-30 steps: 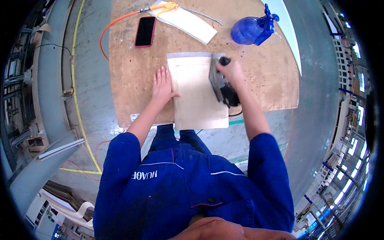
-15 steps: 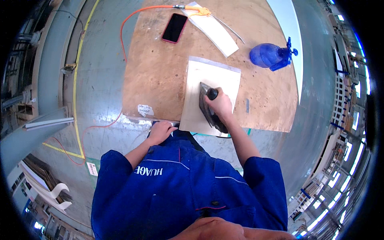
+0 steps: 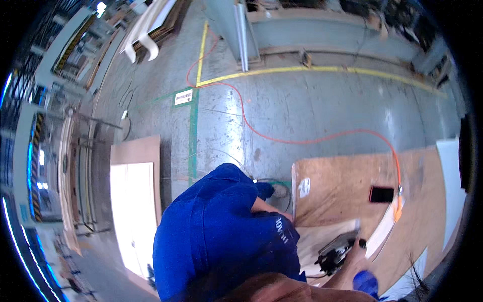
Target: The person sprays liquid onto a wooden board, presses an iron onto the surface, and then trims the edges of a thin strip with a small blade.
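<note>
Head view: 1 grey-plated, black-bodied iron over a pale sheet

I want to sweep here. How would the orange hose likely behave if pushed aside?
The orange hose likely bends easily, since it lies in loose curves on the floor. It is probably light, looking thin for its length. A hard push might tug the orange air gun, which it appears to join.

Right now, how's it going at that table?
Right grip closed on iron; left grip out of sight. Iron on pale sheet. Blue bottle near right forearm.
</note>
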Action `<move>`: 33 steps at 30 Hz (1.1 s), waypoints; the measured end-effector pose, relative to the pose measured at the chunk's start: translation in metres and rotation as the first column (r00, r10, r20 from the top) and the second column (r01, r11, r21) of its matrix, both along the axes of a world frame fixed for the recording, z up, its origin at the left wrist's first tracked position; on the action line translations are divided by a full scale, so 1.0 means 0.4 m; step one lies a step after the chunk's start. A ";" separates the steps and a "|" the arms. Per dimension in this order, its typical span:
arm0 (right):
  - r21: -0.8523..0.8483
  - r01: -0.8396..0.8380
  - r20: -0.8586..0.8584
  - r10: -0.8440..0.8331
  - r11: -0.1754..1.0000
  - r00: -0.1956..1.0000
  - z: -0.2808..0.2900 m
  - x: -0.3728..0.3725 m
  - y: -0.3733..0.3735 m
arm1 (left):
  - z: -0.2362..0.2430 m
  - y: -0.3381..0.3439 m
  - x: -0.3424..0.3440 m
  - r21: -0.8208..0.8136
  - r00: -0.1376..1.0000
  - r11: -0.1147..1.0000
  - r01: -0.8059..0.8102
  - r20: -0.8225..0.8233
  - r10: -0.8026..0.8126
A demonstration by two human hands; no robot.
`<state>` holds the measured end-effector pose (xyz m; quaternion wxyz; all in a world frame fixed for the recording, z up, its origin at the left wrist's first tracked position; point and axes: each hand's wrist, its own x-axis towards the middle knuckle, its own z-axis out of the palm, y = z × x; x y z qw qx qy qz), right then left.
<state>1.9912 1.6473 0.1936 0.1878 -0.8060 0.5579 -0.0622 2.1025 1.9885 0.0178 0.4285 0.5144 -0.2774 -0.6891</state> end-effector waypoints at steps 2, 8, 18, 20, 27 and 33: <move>0.037 -0.070 -0.033 0.071 0.997 0.997 -0.008 0.074 -0.003 | -0.055 0.014 -0.046 0.047 0.990 0.997 -0.059 0.127 0.052; 0.150 -0.076 -0.116 0.094 0.986 0.989 0.130 0.084 0.138 | 0.148 0.024 0.004 0.024 0.974 0.988 -0.154 0.170 0.148; 0.209 -0.062 -0.077 0.079 0.976 0.994 0.109 0.040 0.418 | 0.147 0.015 0.005 0.123 0.990 0.989 -0.085 0.122 0.070; 0.273 -0.005 -0.120 0.039 0.962 0.992 0.119 0.089 0.458 | 0.146 0.033 0.061 0.076 0.985 0.995 -0.072 0.163 0.059; 0.312 0.108 -0.202 -0.045 0.944 0.978 0.158 0.099 0.480 | 0.152 0.002 0.085 0.133 0.959 0.976 0.175 0.201 -0.199; 0.315 0.225 -0.230 -0.156 0.922 0.961 0.158 0.225 0.403 | 0.132 0.022 0.132 0.070 0.966 0.966 0.247 0.065 -0.252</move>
